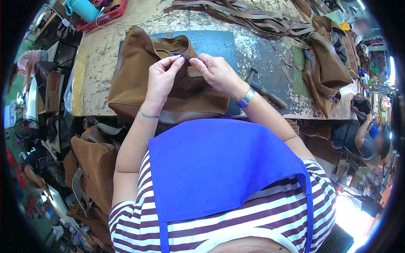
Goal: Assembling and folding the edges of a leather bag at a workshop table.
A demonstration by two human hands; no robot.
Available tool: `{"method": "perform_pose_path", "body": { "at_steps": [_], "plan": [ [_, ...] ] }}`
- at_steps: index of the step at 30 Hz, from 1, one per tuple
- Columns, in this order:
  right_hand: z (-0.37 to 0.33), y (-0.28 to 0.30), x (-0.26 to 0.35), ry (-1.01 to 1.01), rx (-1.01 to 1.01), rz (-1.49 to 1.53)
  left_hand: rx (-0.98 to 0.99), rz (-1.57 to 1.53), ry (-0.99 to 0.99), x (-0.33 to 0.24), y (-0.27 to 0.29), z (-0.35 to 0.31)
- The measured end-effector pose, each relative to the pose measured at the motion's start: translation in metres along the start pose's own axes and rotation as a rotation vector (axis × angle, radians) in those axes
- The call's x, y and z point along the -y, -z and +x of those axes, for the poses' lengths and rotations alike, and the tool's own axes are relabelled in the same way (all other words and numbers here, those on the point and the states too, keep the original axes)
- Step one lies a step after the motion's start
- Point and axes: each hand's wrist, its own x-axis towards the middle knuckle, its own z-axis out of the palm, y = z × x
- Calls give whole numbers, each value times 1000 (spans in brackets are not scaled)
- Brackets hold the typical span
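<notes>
A brown bag with a darker base band lies on the workbench in front of me. Above its opening, my left hand pinches one end of a small dark strip between thumb and fingertips. The strip's other end is pinched in my right hand, which wears a watch at the wrist. Both hands are close together, just over the bag's upper edge. How the strip joins the bag is too small to make out. A pale-edged patch shows on the bag below my right thumb.
Under the bag is a dark blue mat. A hammer lies right of it. Long brown straps are heaped at the back. More brown bags stand at right; a red basket holds a teal mug. Another person is at far right.
</notes>
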Motion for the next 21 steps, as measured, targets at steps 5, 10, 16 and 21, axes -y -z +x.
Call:
{"method": "perform_pose_path", "body": {
  "at_steps": [5, 10, 16, 21],
  "plan": [
    [-1, 0, -1, 16, -15, 29, 2, 21, -18, 0, -1, 0],
    [0, -1, -4, -13, -16, 51, 14, 51, -16, 1, 0, 3],
    [2, 7, -39, -44, -203, 279, 40, 114, -86, -4, 0, 6],
    [-14, 85, -121, -450, -267, -299, 30, 352, -135, -14, 8, -2]
  ]
}}
